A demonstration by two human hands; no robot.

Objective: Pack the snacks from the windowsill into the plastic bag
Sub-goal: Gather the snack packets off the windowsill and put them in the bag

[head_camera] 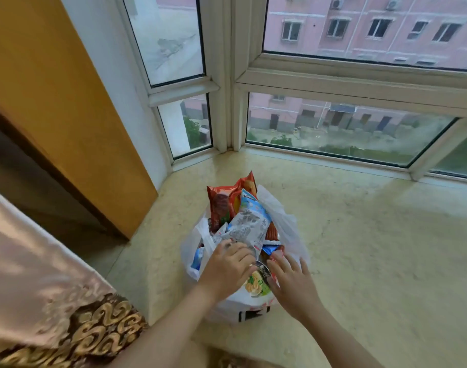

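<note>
- Head view: white crinkly plastic bag [285,221] on the windowsill [373,235], stuffed with snacks.
- Glossy orange packet [221,203] sticks up at the back; grey-white printed wrapper [247,228] lies on top; print unreadable.
- Left hand [227,272] lies palm-down on the contents, fingers curled, grip unclear.
- Right hand [293,282] fingers spread, flat against a noodle cup [256,284].
- Sill: polished beige stone.

My left hand [228,266] presses down on a grey packet [247,229] in the bag [288,227] on the sill [359,235]. A noodle pack [256,284] lies between my fingers. My right hand [292,280] lies flat, fingers spread, touching the bag's rim. Red packets [224,203] stick up beyond my fingertips.
</note>
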